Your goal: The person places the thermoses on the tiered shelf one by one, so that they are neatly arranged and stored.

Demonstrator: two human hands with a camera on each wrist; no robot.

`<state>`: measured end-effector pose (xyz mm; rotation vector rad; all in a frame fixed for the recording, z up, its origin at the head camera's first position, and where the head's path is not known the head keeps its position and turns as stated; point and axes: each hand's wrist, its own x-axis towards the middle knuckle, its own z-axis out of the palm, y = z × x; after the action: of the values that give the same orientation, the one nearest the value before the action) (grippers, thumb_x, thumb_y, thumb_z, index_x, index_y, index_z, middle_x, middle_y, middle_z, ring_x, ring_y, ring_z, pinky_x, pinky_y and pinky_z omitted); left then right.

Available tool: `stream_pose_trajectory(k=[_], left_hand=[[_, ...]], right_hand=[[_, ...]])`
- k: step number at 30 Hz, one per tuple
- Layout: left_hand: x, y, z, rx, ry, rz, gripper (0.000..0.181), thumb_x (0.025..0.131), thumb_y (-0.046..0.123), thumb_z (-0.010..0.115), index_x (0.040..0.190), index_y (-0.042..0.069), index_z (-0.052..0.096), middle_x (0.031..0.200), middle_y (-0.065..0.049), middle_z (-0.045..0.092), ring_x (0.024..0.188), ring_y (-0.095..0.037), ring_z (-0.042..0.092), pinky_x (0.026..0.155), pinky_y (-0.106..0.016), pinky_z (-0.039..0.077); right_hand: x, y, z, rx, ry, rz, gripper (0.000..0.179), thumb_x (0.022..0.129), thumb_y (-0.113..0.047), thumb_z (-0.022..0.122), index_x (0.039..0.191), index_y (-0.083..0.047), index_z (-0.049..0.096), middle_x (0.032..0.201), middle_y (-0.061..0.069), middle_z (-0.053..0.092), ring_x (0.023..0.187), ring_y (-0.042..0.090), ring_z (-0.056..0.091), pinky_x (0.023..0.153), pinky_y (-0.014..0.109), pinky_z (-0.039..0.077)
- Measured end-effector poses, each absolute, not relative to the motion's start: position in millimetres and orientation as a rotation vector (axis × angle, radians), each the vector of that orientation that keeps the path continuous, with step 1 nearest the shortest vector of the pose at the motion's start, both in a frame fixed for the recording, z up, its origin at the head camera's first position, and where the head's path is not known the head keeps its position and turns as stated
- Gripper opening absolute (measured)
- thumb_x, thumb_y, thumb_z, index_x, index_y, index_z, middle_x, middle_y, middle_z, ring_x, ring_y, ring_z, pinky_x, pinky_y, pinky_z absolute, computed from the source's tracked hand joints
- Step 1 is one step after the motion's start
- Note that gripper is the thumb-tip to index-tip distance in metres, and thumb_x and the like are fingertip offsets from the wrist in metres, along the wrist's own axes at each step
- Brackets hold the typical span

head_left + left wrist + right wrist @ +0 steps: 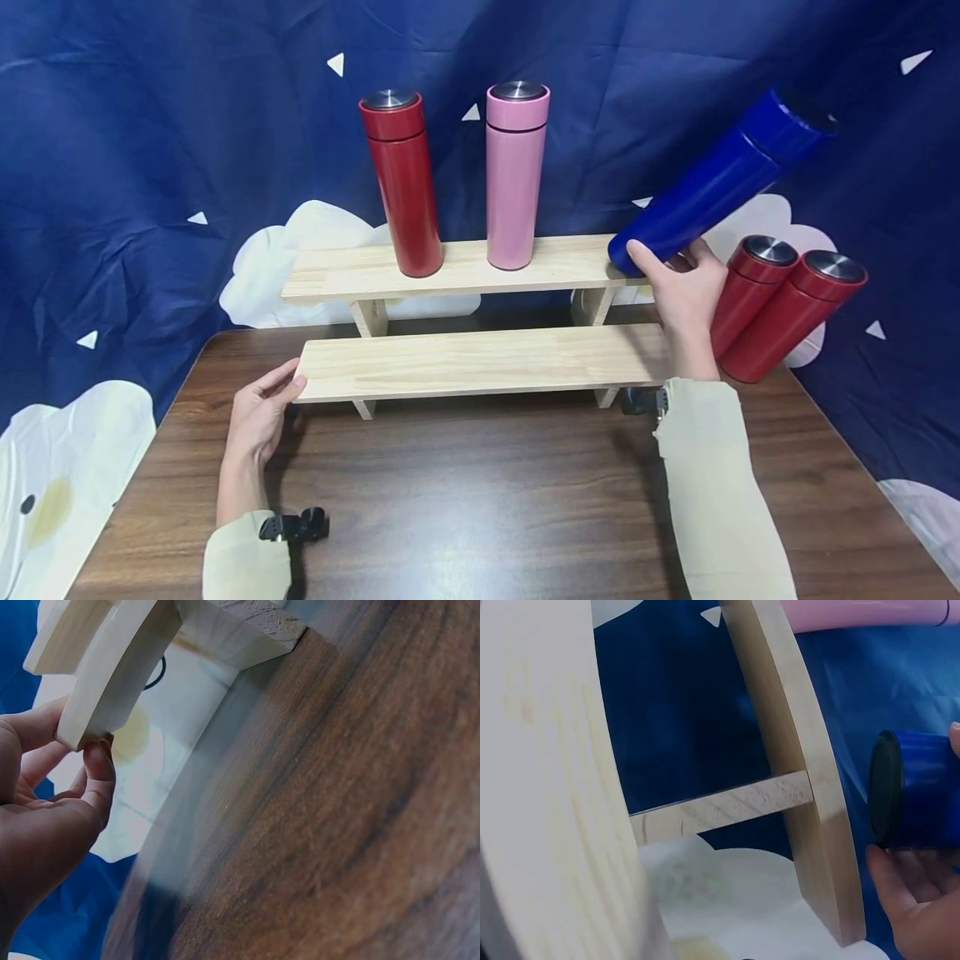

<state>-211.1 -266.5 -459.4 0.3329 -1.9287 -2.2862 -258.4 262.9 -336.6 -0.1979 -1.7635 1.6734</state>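
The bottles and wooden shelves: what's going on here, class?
A person's right hand holds a blue bottle, tilted, near the right end of the upper shelf, its base apart from it. The left hand pinches the left end of the lower shelf. A red bottle and a pink bottle stand on the upper shelf; two more red bottles are on the table at the right.

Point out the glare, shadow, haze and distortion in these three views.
Head view: pale glare on the brown table at lower middle, and a soft shadow beside the left hand; left wrist view: dim overall, with a pale, hazy band along the table's edge; right wrist view: the lower shelf looks washed out, and the upper shelf appears bowed, probably lens distortion.
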Motion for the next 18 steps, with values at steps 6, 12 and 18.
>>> stream_pose_trajectory(k=[6, 12, 18], left_hand=[[-212, -266, -459, 0.341, -1.934, -2.283, 0.056, 0.092, -0.002, 0.072, 0.14, -0.016, 0.046, 0.106, 0.006, 0.068, 0.105, -0.009, 0.059, 0.091, -0.014, 0.048], [-211, -266, -459, 0.359, -1.927, -2.281, 0.055, 0.092, -0.003, 0.071, 0.14, -0.016, 0.047, 0.106, 0.006, 0.068, 0.105, -0.01, 0.058, 0.09, -0.014, 0.048], [-210, -265, -459, 0.346, -1.907, -2.295, 0.056, 0.091, -0.004, 0.072, 0.139, -0.016, 0.047, 0.106, 0.006, 0.069, 0.105, -0.01, 0.058, 0.091, -0.014, 0.048]], right_hand=[[-269, 259, -331, -0.192, -1.831, 1.656, 0.051, 0.07, -0.024, 0.095, 0.115, -0.011, 0.073, 0.101, 0.002, 0.071, 0.087, 0.014, 0.068, 0.078, 0.019, 0.053], [-278, 256, -330, -0.195, -1.959, 1.518, 0.058, 0.072, -0.036, 0.093, 0.121, -0.012, 0.072, 0.106, 0.005, 0.071, 0.089, 0.015, 0.067, 0.078, 0.018, 0.052], [-286, 252, -327, -0.225, -2.141, 1.335, 0.072, 0.074, -0.049, 0.088, 0.132, -0.01, 0.067, 0.119, 0.013, 0.07, 0.1, 0.021, 0.066, 0.084, 0.019, 0.05]])
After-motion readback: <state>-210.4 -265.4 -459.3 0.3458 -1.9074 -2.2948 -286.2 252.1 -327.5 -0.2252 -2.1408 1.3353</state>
